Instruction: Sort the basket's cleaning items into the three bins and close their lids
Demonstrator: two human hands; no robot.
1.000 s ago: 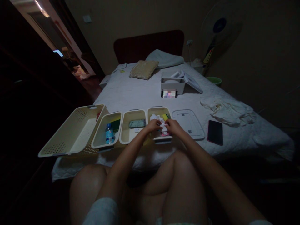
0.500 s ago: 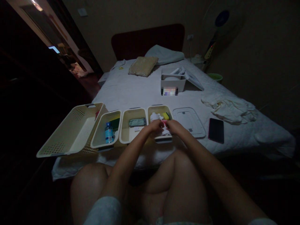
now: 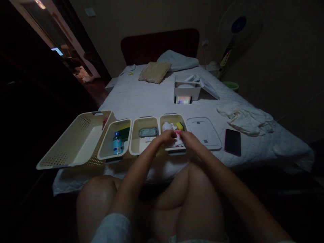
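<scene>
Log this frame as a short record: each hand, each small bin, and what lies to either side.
Left hand: holding pink-and-white cloth over the right bin
Right hand: on the same cloth
Right bin: also yellow sponge, white items
Middle bin: folded grey-green cloth
Left bin: blue bottle
Left of bins: perforated cream basket
Right of bins: grey lid, dark-screened phone, crumpled pale cloth
Lighting: dim

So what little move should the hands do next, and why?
Maybe lower the pink-and-white item gently into the rightmost cream bin, because the left hand and right hand seem to be pinching it together right at that bin's opening.
</scene>
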